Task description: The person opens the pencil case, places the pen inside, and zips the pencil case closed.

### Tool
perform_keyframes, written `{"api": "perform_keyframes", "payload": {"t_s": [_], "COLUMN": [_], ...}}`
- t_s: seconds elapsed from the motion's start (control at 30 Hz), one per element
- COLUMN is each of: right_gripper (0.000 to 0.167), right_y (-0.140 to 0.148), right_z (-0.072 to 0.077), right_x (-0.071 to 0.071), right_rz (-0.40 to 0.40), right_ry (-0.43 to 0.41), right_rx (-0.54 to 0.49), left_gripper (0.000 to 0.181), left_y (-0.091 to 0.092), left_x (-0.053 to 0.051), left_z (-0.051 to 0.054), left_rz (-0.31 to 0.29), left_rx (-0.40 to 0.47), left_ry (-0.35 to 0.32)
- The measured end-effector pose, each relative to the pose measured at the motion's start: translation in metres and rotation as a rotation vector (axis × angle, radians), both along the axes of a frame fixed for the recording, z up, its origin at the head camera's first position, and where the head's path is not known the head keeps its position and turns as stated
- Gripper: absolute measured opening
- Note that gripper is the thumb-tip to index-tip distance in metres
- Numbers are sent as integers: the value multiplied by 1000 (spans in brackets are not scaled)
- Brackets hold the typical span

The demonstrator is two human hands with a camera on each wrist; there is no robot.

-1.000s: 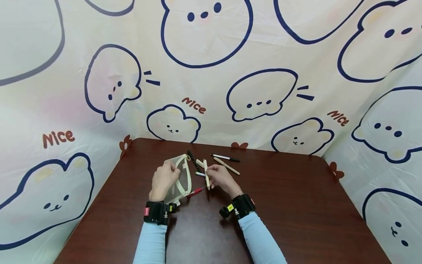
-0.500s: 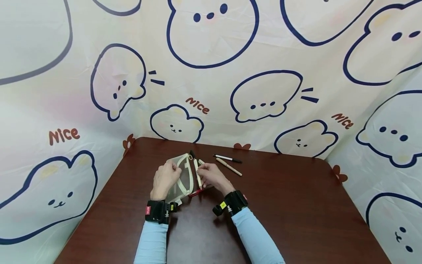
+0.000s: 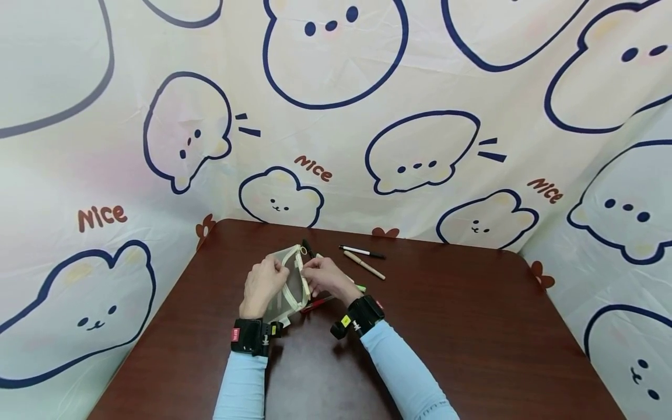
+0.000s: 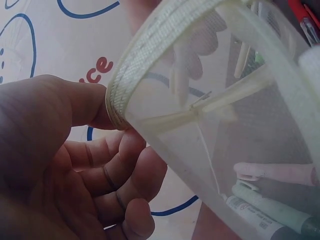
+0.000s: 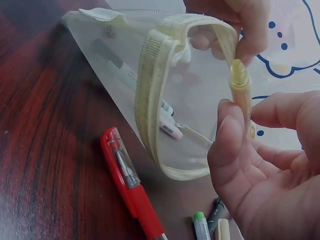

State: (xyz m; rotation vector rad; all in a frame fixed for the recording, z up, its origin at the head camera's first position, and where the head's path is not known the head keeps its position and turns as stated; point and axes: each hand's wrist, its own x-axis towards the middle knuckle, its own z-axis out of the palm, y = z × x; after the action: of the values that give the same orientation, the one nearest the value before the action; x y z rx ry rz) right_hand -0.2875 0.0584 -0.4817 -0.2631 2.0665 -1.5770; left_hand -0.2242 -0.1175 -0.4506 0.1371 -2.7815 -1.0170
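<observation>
A see-through mesh pouch (image 3: 280, 298) with cream zipper edges stands tilted on the table, its mouth facing right. My left hand (image 3: 264, 284) pinches the upper edge of the mouth between thumb and finger. Several pens lie inside, among them a pink pen (image 4: 280, 172) and a pale green pen (image 4: 270, 206) in the left wrist view. My right hand (image 3: 328, 279) pinches a cream-yellow pen (image 5: 241, 95) right at the mouth's edge. Whether its far end is inside cannot be told. A red pen (image 5: 131, 182) lies just outside the pouch.
Behind my right hand on the brown table (image 3: 472, 326), a white and black pen (image 3: 362, 252) lies near a beige pen (image 3: 364, 265). A green-ended pen (image 5: 200, 225) and a dark pen (image 5: 216, 212) lie close to the pouch. A patterned cloth (image 3: 336, 134) hangs behind the table.
My right hand has moved left with the cream-yellow pen, from over the loose pens to the pouch's mouth. The green-ended pen now shows beside my right wrist. My left hand has kept its grip.
</observation>
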Motion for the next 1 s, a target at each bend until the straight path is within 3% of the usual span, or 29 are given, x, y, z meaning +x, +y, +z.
{"api": "perform_keyframes", "payload": {"t_s": [0.5, 1.0], "right_gripper": [37, 43], "right_y": [-18, 4], "right_z": [-1, -2], "right_x": [-1, -1], "right_rz": [58, 66], "right_ry": [-9, 10], "right_rx": [-51, -16], "left_gripper": [12, 11], "left_y": [-3, -6], "left_x": [-2, -2], "left_z": [0, -1], "left_rz": [-3, 4], "left_rx": [20, 15], "left_ry": [0, -7]}}
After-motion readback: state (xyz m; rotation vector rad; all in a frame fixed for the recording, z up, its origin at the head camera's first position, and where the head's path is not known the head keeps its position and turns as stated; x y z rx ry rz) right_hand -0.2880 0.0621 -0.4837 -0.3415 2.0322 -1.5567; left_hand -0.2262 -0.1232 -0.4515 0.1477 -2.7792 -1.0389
